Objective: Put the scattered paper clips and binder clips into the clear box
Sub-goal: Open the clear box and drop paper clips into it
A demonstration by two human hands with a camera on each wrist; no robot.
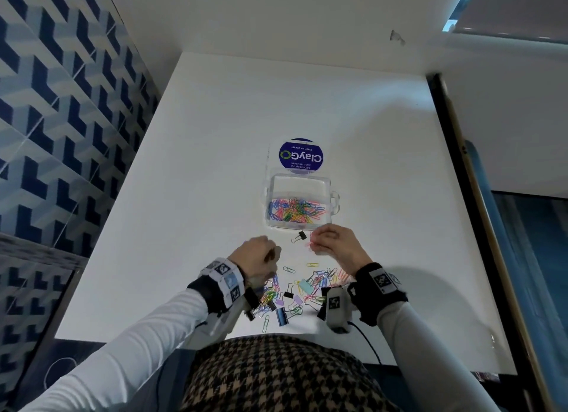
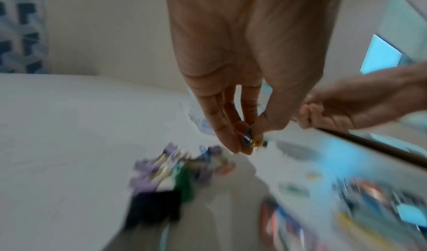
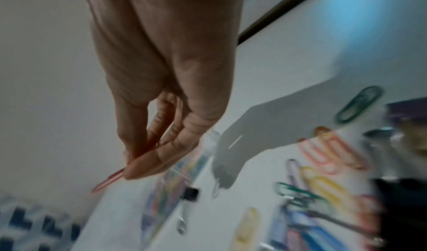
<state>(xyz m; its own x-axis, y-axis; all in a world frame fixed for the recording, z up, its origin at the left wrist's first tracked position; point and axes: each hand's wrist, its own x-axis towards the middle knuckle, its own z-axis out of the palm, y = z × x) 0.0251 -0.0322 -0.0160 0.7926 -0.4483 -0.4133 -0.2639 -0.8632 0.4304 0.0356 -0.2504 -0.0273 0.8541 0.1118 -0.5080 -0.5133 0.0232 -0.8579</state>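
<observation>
We find the clear box (image 1: 298, 203) standing open on the white counter (image 1: 190, 165), its lid (image 1: 299, 155) folded back on the far side; we judge this leaves the near rim free for drops. A layer of coloured paper clips (image 1: 295, 210) already lies inside. The remaining loose pile (image 1: 295, 291) of paper clips and binder clips sits close to the person, well short of the box, so each load must be carried forward.

The right hand (image 1: 333, 241) is just beside the box's near edge, fingers and thumb curled together, pinching a pink paper clip (image 3: 107, 181). The left hand (image 1: 256, 254) is above the pile's far edge, fingertips bunched on a few small clips (image 2: 250, 140), blue and yellow. One black binder clip (image 1: 299, 236) lies alone between hands and box.
</observation>
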